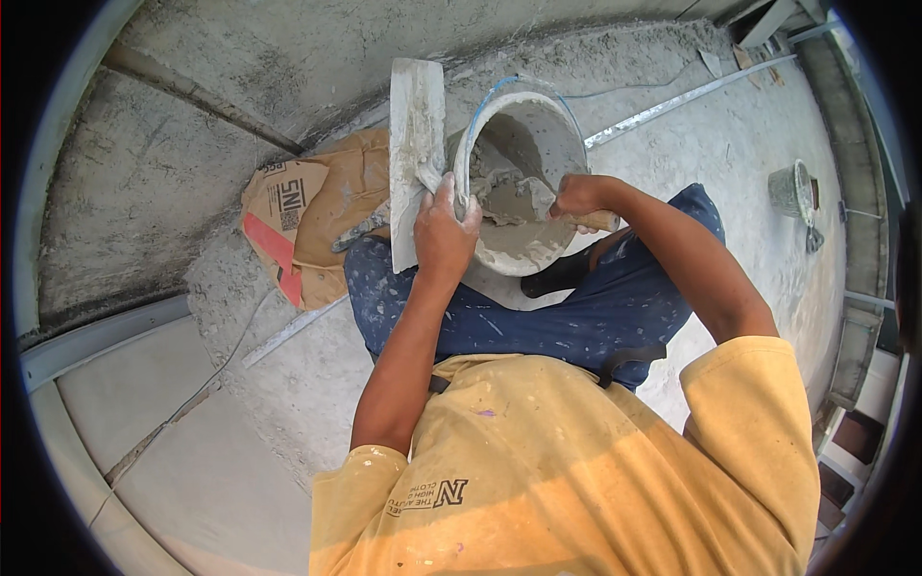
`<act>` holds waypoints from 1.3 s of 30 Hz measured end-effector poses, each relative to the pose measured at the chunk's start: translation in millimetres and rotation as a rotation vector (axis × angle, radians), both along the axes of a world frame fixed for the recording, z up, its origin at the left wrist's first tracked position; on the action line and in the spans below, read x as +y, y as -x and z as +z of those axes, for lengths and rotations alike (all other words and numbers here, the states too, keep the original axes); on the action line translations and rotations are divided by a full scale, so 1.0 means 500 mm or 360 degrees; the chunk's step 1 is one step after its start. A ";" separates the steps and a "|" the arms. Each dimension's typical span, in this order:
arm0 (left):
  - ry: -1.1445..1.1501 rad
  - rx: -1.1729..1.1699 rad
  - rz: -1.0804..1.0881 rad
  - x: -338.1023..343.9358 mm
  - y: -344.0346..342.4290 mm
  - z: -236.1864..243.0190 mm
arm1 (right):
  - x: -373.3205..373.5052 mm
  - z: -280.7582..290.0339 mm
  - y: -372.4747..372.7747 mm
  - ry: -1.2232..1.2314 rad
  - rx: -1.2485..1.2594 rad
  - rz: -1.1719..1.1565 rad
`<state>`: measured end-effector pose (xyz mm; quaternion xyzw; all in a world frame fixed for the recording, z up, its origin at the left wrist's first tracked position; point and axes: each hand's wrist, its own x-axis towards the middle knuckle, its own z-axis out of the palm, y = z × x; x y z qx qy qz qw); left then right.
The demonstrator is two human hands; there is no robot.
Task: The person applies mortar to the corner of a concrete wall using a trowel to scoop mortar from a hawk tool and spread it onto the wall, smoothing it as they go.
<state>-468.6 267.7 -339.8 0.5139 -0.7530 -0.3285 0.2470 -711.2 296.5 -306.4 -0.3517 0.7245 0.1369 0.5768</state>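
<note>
My left hand (pixel 448 228) is closed around the handle of a long, mortar-caked plastering float (pixel 415 110), held upright at the bucket's left side. Its fingers also reach the near-left rim of the bucket (pixel 557 142), which tilts so its opening shows. Wet grey mortar (pixel 499 233) lies inside and coats the walls. My right hand (pixel 579 196) grips a trowel (pixel 530 199) by its wooden handle, whose end sticks out below the fist. The trowel's blade is down in the bucket among the mortar, its edge partly hidden by mix.
A torn brown paper sack (pixel 351 187) lies left of the float. Beyond the bucket, a long metal straightedge (pixel 687 104) crosses the dusty floor. A smaller bucket (pixel 791 190) stands at right. A rough grey wall (pixel 279 67) rises at far left. A thin cable (pixel 216 374) runs at lower left.
</note>
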 end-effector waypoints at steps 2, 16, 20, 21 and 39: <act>0.0001 0.0032 0.0013 -0.006 -0.002 0.000 | -0.002 0.012 0.013 0.0096 0.0059 0.0127; 0.0045 0.0070 -0.0058 -0.035 0.016 -0.001 | 0.102 -0.016 -0.129 0.0652 0.0534 0.1110; 0.0035 0.0009 -0.0084 -0.023 0.014 0.006 | 0.047 0.049 -0.049 0.0336 0.0197 0.0730; 0.0040 -0.0001 -0.0083 -0.022 0.014 0.007 | 0.027 0.047 -0.034 0.0289 0.0220 0.0749; 0.0013 0.0073 -0.0126 -0.031 0.023 0.014 | 0.054 0.078 -0.069 0.0250 -0.0121 0.0180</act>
